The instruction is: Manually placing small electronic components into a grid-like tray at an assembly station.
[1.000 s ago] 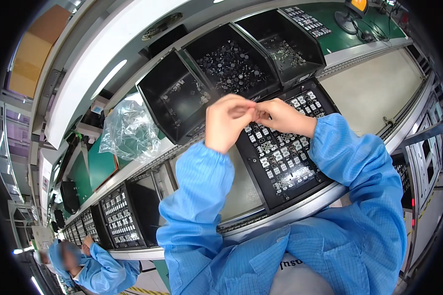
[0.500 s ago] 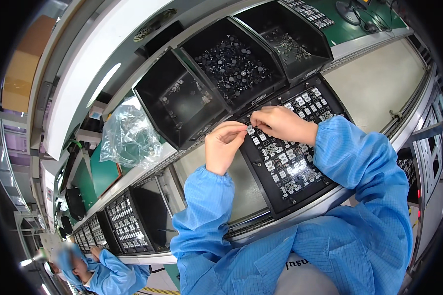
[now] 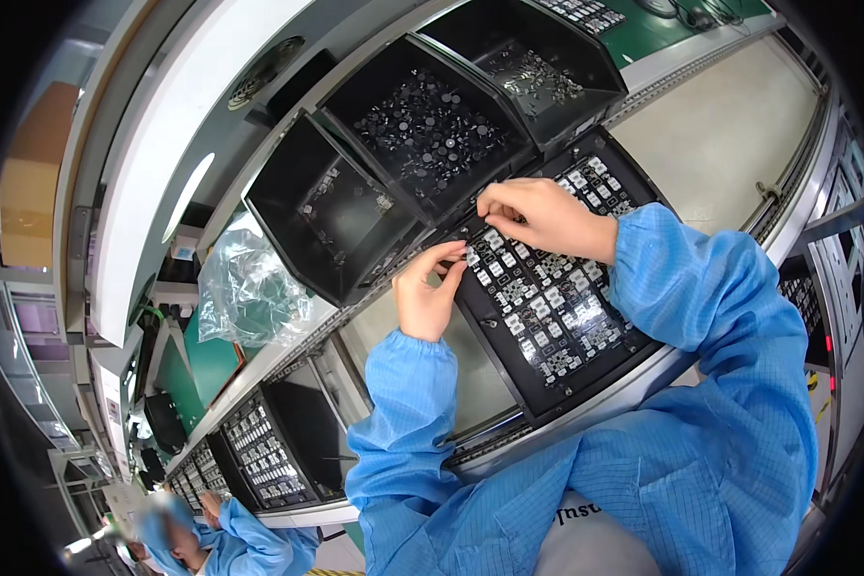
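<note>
On a factory bench, a pale conveyor belt (image 3: 710, 125) runs past us under the work. Nearest, we see a blue left sleeve (image 3: 408, 394) and right sleeve (image 3: 710, 278) reaching over the bench edge. Beyond them, a black tray (image 3: 501, 348) lies on the belt, set with rows of small white-topped parts (image 3: 547, 307). The left hand (image 3: 424, 295) is at the tray's left side, thumb and forefinger nearly meeting beside the row; we cannot tell whether a part sits between them. The right hand (image 3: 552, 221) is bent over the upper left corner, fingers curled toward the thumb; its grip, too, we cannot make out.

One second ago the fingertips of both hands met above this corner; now they are apart, so we read the work as divided, each hand at its own spot.

Behind the tray stand a left bin (image 3: 278, 197), a middle bin (image 3: 379, 72) of dark round pieces and a right bin (image 3: 470, 29) of small metallic-looking pieces. Farther off, we note a clear plastic bag (image 3: 250, 288) and a co-worker's sleeve (image 3: 254, 538).
</note>
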{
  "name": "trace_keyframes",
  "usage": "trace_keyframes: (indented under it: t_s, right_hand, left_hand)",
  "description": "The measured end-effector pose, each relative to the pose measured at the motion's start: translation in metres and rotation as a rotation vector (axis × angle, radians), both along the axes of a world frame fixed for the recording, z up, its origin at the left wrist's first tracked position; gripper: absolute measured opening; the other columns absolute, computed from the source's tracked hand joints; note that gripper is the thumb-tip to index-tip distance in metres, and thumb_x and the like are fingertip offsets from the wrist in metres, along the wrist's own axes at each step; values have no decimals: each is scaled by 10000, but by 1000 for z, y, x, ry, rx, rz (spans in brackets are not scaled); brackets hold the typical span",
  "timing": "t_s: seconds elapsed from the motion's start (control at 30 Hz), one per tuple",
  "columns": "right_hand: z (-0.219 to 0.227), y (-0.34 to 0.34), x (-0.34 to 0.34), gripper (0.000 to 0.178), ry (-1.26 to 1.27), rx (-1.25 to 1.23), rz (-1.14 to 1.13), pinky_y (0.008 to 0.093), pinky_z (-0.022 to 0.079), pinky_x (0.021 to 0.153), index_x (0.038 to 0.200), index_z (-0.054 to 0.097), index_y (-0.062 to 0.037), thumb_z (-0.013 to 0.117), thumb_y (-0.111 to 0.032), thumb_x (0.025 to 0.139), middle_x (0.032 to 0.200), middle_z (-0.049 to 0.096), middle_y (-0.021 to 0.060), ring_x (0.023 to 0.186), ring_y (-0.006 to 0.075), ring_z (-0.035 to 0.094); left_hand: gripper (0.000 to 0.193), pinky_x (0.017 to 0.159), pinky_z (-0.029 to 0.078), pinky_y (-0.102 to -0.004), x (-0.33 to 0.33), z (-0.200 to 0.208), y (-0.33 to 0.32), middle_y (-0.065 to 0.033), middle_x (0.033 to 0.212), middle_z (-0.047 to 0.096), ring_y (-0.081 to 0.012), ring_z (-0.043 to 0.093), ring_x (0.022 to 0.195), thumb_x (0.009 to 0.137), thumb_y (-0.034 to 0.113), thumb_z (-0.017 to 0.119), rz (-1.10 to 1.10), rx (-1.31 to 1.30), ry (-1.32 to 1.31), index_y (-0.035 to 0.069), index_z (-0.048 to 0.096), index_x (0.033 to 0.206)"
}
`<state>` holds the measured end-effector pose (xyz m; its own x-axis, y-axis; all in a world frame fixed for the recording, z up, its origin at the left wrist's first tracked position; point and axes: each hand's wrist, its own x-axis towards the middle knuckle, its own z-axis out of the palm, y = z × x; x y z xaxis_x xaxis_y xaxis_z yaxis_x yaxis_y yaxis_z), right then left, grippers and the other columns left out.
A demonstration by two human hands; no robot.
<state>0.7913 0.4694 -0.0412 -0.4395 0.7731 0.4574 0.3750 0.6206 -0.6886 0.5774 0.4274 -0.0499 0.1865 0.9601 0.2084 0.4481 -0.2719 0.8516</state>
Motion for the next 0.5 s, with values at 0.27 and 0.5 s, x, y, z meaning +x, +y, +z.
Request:
trace_keyframes:
  t_s: [0.27,0.5]
  right_hand:
    - [-2,7,-2,105,54,10,34,344,478,562,923,575,-51,593,-96,830,730,632,97,624,236,621]
    - [-1,11,-1,95,86,24,40,343,476,554,921,577,-60,577,-100,834,688,629,90,594,242,618]
  left_hand:
    - [287,669,512,-340,10,1,17,-119,867,672,-265,649,768,751,-35,648,-95,271,308,70,661,1018]
    - [246,668,508,-351,10,3,22,-104,835,668,-283,641,768,767,7,637,-125,231,351,69,656,1005]
